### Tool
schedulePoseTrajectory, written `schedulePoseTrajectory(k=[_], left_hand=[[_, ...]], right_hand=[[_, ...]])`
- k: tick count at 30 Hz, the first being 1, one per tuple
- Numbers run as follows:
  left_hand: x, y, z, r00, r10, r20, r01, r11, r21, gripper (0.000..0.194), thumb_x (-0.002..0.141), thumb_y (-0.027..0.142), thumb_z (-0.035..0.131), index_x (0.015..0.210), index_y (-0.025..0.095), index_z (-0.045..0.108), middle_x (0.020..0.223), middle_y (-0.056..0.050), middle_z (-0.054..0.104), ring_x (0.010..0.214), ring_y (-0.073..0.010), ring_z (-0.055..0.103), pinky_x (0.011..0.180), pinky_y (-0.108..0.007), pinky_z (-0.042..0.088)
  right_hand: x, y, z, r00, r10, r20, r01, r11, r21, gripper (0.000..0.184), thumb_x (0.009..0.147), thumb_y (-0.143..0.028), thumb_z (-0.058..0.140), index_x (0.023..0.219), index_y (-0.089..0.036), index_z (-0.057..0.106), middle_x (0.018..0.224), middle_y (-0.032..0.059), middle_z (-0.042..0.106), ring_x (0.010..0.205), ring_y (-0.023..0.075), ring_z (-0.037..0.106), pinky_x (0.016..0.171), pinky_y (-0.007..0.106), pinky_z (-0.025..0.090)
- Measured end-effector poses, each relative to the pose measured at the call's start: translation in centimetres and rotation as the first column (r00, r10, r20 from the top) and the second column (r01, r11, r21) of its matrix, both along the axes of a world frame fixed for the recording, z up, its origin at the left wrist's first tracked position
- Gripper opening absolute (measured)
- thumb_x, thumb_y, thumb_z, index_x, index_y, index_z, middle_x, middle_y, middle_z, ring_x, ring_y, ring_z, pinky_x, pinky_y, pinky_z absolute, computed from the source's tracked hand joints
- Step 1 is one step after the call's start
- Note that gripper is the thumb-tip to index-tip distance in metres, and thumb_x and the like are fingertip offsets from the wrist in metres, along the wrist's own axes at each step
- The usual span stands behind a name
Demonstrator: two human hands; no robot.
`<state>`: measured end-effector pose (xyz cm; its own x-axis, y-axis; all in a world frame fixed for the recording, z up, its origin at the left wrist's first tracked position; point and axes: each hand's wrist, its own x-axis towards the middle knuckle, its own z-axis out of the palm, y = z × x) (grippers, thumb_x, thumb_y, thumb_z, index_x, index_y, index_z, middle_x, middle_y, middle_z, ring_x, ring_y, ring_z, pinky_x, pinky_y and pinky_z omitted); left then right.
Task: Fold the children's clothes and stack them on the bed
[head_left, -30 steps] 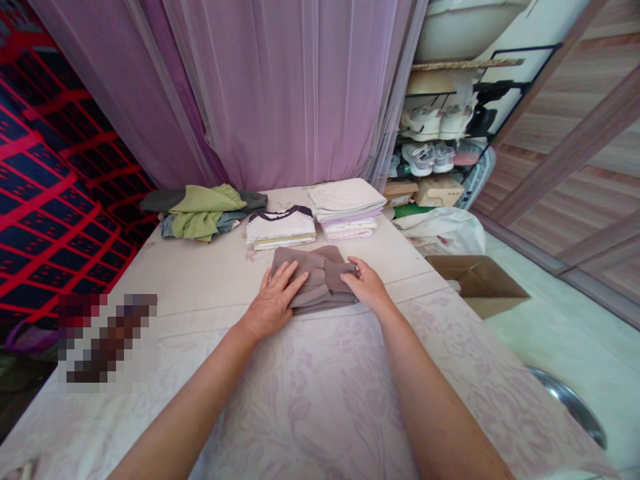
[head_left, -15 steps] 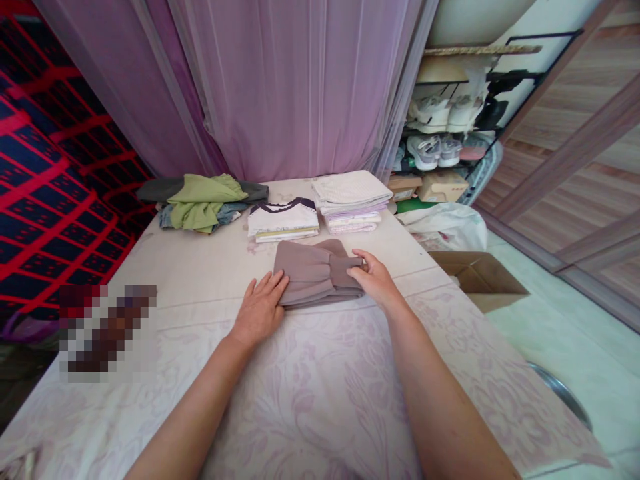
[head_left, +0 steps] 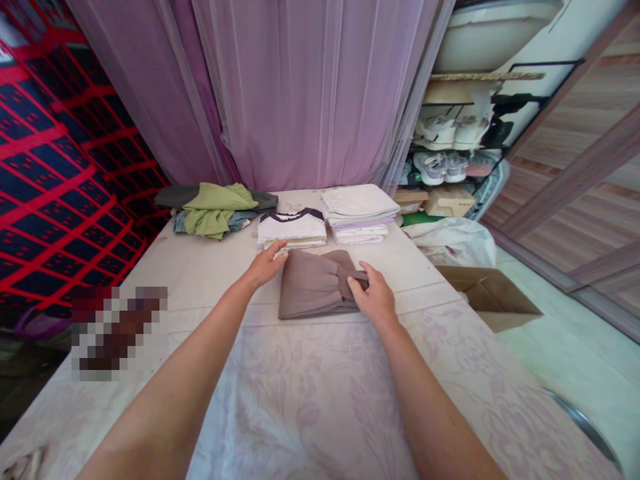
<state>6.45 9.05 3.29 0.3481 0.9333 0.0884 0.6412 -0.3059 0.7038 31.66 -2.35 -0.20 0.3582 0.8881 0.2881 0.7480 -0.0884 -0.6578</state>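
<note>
A folded brown garment with a gathered waistband point(head_left: 313, 283) lies flat on the patterned bedsheet point(head_left: 320, 387) in front of me. My right hand point(head_left: 375, 293) grips its waistband end at the right edge, thumb on top. At its upper left corner is my left hand point(head_left: 270, 265), fingers stretched out and slightly apart, at the garment's edge; whether it touches the cloth I cannot tell. Just behind stands a folded stack with a white, dark-collared shirt point(head_left: 293, 228) on top. Right of that is a taller stack of folded white and lilac cloths point(head_left: 360, 207).
A loose heap of green and dark clothes point(head_left: 220, 207) lies at the back left. Purple curtains point(head_left: 310, 93) hang behind the bed. On the right are a shoe rack point(head_left: 443, 167), a white plastic bag point(head_left: 450, 240) and an open cardboard box point(head_left: 493, 297) on the floor.
My left hand has moved up from the garment's lower left side to its upper left corner. My right hand stays at the waistband. The view has shifted slightly.
</note>
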Motion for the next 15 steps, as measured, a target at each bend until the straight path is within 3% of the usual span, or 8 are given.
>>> schedulePoseTrajectory(k=[3, 6, 10, 15], left_hand=[[1.1, 2.5, 0.9, 0.983, -0.163, -0.085, 0.159, 0.986, -0.049, 0.043, 0.084, 0.036, 0.046, 0.12, 0.018, 0.057, 0.123, -0.005, 0.063, 0.113, -0.0186, 0.055, 0.097, -0.029, 0.041], [1.5, 3.9, 1.6, 0.926, -0.282, -0.25, 0.264, 0.959, -0.104, 0.033, 0.081, 0.041, 0.047, 0.097, 0.019, 0.065, 0.096, 0.0, 0.07, 0.092, -0.0176, 0.06, 0.081, -0.026, 0.045], [1.3, 4.9, 1.9, 0.87, -0.329, -0.368, 0.307, 0.944, -0.119, 0.031, 0.078, 0.048, 0.052, 0.072, 0.021, 0.064, 0.068, 0.002, 0.063, 0.072, -0.0167, 0.056, 0.067, -0.024, 0.039], [1.0, 5.3, 1.0, 0.722, -0.307, -0.62, 0.351, 0.935, -0.053, 0.045, 0.083, 0.058, 0.043, 0.068, 0.022, 0.065, 0.069, -0.003, 0.064, 0.072, -0.0196, 0.057, 0.066, -0.027, 0.036]], right_hand=[[0.1, 0.3, -0.9, 1.0, -0.005, -0.004, 0.006, 0.999, 0.038, 0.055, 0.082, -0.046, 0.048, 0.128, -0.017, 0.052, 0.112, 0.0125, 0.062, 0.103, 0.0258, 0.057, 0.089, 0.04, 0.045], [0.6, 0.6, -1.6, 0.998, 0.013, -0.056, -0.011, 0.999, 0.031, 0.057, 0.08, -0.048, 0.051, 0.128, -0.019, 0.052, 0.113, 0.0111, 0.063, 0.102, 0.0256, 0.058, 0.087, 0.039, 0.046], [0.8, 0.8, -1.8, 0.991, -0.009, -0.131, 0.007, 1.0, -0.017, 0.058, 0.08, -0.051, 0.05, 0.13, -0.021, 0.051, 0.102, 0.0071, 0.067, 0.088, 0.0233, 0.062, 0.08, 0.036, 0.048], [0.4, 1.0, -1.5, 0.981, -0.055, -0.189, 0.044, 0.997, -0.061, 0.058, 0.076, -0.05, 0.054, 0.127, -0.022, 0.055, 0.085, 0.0031, 0.067, 0.075, 0.0209, 0.061, 0.071, 0.032, 0.047]])
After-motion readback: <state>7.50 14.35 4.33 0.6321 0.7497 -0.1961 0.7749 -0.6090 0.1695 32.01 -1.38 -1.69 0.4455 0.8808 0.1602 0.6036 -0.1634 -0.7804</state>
